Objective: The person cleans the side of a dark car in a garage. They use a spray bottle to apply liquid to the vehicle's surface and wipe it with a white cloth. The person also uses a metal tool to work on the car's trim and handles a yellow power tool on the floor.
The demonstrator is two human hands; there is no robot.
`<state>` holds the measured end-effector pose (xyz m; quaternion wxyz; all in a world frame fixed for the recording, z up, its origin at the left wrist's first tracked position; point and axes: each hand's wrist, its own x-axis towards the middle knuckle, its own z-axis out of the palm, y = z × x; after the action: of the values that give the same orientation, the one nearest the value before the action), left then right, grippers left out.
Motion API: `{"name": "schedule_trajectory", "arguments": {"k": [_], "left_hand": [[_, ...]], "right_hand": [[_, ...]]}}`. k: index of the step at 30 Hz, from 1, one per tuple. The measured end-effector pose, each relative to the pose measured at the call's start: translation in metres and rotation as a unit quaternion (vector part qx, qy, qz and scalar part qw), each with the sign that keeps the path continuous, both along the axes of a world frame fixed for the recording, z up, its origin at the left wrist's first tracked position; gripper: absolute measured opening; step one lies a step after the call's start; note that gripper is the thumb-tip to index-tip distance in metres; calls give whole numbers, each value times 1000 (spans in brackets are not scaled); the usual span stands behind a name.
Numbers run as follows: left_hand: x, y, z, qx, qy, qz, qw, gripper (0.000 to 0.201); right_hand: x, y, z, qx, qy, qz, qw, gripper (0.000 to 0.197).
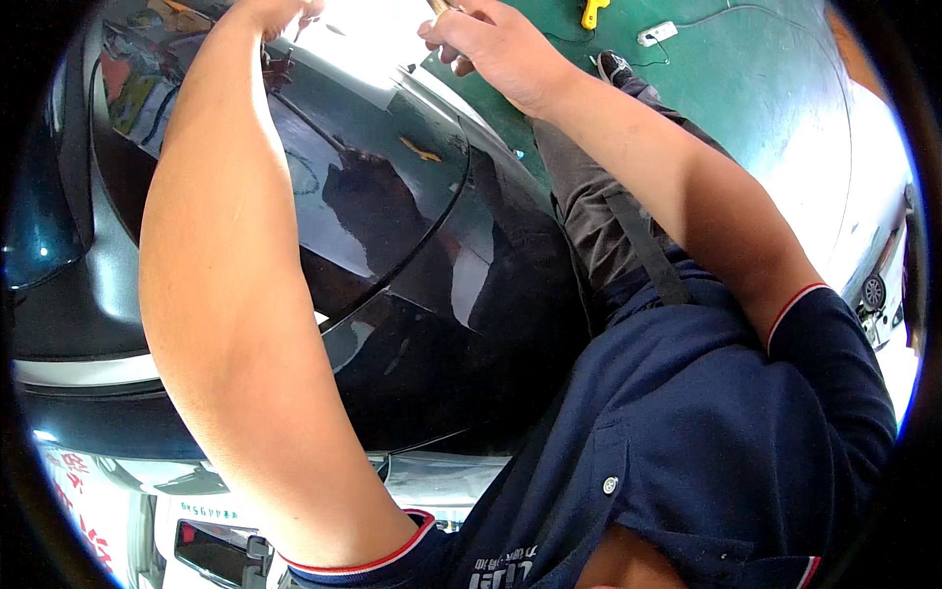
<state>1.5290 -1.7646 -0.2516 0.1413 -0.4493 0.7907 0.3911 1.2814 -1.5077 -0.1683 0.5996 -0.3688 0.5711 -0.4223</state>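
Observation:
At the top edge of the head view, my left hand [280, 14] is above the dark glossy car panel [392, 177], partly cut off. Its visible fingers are curled, and what they hold cannot be made out. To its right, my right hand [481, 44] is closed around a tan, wood-coloured handle [439, 7] whose far end runs out of the picture. Bright glare whitens the panel between both hands. Dark reflections of an arm and a rod-like shape lie across the glossy surface below them.
On the green floor [765, 88] lie a white power strip [657, 34] with a cable and a yellow tool [593, 12]. My shoe [614, 67] is beside the car. A panel gap [422, 240] curves across the bodywork. Another vehicle's wheel [873, 292] shows at far right.

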Motion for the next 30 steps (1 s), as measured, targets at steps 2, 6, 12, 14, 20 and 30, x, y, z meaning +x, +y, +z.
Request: {"name": "schedule_trajectory", "arguments": {"k": [2,6,12,14,20,30], "left_hand": [[-3,2,11,-11,-16,-21,1000,29],[-14,8,19,-8,-37,-24,999,26],[-3,6,9,10,-24,15,1000,25],[-1,3,6,4,-9,16,1000,26],[-20,11,20,-11,-29,13,999,25],[-4,-6,-4,15,1,16,1000,26]], "right_hand": [[5,-2,-1,-2,-10,-28,1000,39],[6,0,4,15,-2,-21,1000,43],[6,2,8,24,-44,44,998,39],[-2,-5,-6,-7,-48,27,998,34],[5,-8,-10,-83,-1,-121,989,31],[-13,-25,0,31,-85,-84,992,35]]}}
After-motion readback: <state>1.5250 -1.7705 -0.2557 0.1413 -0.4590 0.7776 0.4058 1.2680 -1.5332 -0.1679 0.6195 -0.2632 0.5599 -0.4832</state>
